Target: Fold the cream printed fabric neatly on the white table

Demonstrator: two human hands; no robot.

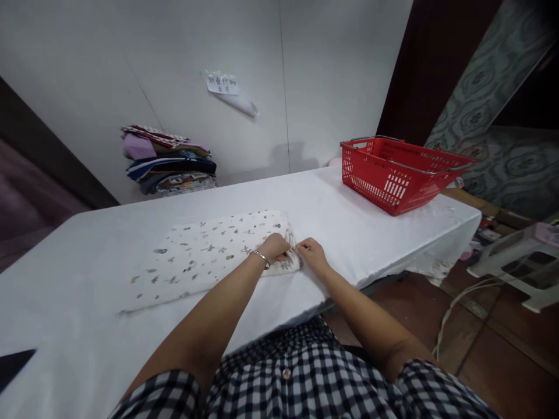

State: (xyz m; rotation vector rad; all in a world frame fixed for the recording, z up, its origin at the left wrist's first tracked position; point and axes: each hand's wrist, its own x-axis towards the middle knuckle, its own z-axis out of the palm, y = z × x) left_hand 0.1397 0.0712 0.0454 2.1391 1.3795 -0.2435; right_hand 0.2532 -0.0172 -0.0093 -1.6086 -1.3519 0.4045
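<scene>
A white printed garment (pixel 209 250), covered in small dark and green motifs, lies flat on the white-covered table. Its right end is gathered, as an elastic waistband would be; I cannot tell the exact kind of garment. My left hand (pixel 275 247), with a bracelet at the wrist, is closed on the cloth at that gathered end. Just to its right, my right hand (pixel 311 252) pinches the edge of the same end. The fingertips of both hands almost meet there, and the bit of cloth between them is partly hidden.
A red plastic basket (pixel 404 186) with metal handles stands at the table's back right. Folded clothes (pixel 170 163) are piled against the wall at the back left. A dark piece (pixel 15 366) lies at the left edge. Right of the table are a white plastic stool (pixel 519 262) and a cable on the floor.
</scene>
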